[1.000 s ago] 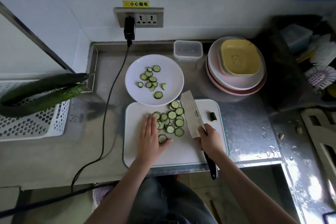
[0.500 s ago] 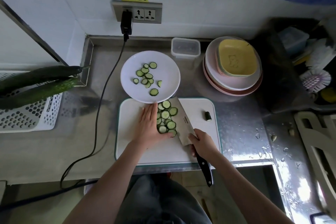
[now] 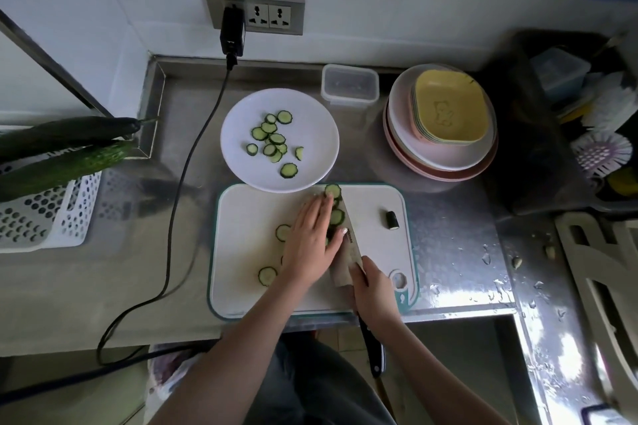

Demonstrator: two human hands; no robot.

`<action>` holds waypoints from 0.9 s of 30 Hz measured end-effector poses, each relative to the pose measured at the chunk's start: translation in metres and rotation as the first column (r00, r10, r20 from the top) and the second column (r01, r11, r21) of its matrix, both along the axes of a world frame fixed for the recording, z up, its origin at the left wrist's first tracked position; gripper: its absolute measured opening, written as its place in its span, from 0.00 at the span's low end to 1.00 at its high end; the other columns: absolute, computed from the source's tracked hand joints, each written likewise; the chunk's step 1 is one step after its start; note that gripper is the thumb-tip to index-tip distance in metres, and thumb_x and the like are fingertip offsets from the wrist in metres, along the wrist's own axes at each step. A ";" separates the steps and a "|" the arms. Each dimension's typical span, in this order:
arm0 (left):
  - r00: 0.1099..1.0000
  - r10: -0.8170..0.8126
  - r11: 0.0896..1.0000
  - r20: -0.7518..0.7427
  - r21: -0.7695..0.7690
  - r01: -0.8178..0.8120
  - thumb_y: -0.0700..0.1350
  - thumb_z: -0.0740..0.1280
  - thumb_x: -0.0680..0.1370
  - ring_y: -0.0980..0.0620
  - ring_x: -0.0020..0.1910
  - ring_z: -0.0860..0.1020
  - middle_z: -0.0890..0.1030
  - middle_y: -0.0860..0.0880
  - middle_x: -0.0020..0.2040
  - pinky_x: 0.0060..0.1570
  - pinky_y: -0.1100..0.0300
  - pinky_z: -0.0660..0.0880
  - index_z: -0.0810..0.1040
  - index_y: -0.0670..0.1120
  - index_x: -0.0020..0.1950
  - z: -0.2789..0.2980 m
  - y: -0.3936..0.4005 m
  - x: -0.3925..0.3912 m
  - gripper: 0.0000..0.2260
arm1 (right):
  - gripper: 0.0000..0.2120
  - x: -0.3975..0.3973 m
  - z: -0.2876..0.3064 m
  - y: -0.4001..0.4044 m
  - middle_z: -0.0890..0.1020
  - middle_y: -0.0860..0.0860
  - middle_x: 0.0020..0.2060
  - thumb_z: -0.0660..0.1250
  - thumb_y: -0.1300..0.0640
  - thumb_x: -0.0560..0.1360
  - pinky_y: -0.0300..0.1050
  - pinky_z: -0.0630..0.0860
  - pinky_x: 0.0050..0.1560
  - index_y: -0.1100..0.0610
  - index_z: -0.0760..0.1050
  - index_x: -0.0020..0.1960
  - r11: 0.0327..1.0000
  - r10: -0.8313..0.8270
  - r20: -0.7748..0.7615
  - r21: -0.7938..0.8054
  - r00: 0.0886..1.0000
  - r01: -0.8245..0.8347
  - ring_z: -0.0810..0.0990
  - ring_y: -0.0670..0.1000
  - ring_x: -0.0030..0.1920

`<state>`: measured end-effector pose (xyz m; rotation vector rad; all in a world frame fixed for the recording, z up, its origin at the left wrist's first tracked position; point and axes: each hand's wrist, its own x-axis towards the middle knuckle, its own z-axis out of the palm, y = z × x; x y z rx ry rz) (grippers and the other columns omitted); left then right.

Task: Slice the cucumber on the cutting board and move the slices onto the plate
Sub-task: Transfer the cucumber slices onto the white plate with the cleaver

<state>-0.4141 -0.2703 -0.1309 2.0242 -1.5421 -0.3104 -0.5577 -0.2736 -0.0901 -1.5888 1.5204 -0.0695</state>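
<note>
A steel counter [image 3: 448, 217] runs under a white wall with a socket at 12 o'clock; the cutting board [image 3: 241, 286] sits at its front edge, the plate [image 3: 310, 114] touching the board's far side, so the transfer is short. The left hand [image 3: 312, 238] lies flat, fingers straight, pressing cucumber slices [image 3: 336, 216] against the knife [image 3: 345, 262], whose blade lies low on the board as a scoop. The right hand [image 3: 374, 286] curls round the handle. Loose slices [image 3: 267, 275] sit at 7 o'clock on the board, a cut end [image 3: 392, 219] at 3. Some slices on the plate [image 3: 272, 140] are already moved. Whole cucumbers [image 3: 62, 162] wait at 9 o'clock in a basket [image 3: 41, 221]
</note>
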 end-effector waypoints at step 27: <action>0.990 0.124 0.988 0.074 0.088 -0.130 0.35 0.62 0.77 0.44 0.73 0.61 0.66 0.42 0.71 0.70 0.46 0.62 0.72 0.39 0.66 0.031 -0.059 0.149 0.17 | 0.11 0.117 0.037 -0.081 0.75 0.54 0.36 0.53 0.53 0.80 0.45 0.62 0.31 0.57 0.67 0.43 0.985 0.075 0.015 -0.159 0.997 -0.072 0.72 0.56 0.37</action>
